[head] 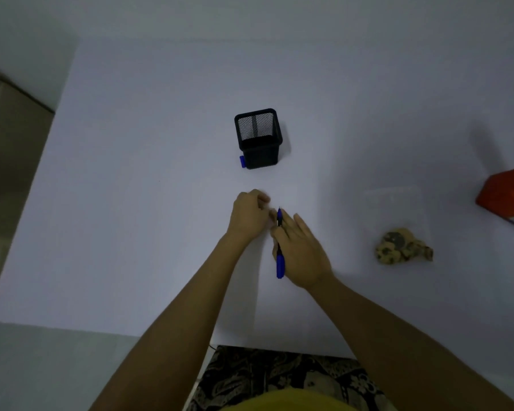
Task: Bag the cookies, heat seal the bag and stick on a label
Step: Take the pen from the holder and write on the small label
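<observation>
Now the right hand point(301, 250) is pinching a blue pen point(279, 256) mid-frame to write, while the curled left hand point(250, 215) is steadying something unclear.

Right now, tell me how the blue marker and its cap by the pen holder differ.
The blue marker is held in the right hand, off the table; the blue cap sits alone on the white table, against the black mesh pen holder. The marker looks long and slim, with a dark section near its tip; the cap is short and stubby. Both are the same blue.
</observation>
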{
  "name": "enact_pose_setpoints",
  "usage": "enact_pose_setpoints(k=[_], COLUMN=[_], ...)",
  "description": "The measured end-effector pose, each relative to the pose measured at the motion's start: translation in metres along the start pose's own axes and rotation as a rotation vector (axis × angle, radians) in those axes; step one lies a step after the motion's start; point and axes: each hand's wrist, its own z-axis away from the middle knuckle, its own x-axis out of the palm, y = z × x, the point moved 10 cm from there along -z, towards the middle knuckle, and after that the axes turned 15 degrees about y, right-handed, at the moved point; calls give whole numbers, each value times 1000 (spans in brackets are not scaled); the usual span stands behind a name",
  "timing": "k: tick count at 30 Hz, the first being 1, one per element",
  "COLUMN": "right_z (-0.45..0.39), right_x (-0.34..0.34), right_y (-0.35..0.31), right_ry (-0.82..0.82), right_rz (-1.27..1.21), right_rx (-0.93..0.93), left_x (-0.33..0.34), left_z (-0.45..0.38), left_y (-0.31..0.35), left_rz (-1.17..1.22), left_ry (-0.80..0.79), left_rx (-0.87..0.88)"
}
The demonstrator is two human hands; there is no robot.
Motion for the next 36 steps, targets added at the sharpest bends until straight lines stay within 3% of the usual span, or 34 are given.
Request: enact_pose_setpoints(k=[5,9,17,27,29,32,36], right_z=[-6,-17,-20,-25,-28,-36,-39], right_x=[-15,-18,-13,-11,-18,-35,-46], right_y=[-2,3,-1,4,7,10,21], right_ry=[81,116,205,149,156,217,383], right_rz=[-89,-222,-940,-890,-813,-606,-556], right_rx=[47,325,1086,1074,988,830,846], left_x=[-13,-18,-33,-42,-40,-35,-31], left_z=[4,8,15,16,16,17,19], left_y=[-10,-11,-16,-25,-28,-25,-14], left_rz=[135,204,283,261,276,310,215], left_ry=[83,135,198,170,140,104,118], left_rx=[-103,-134,-210,-247,-259,-240,-87])
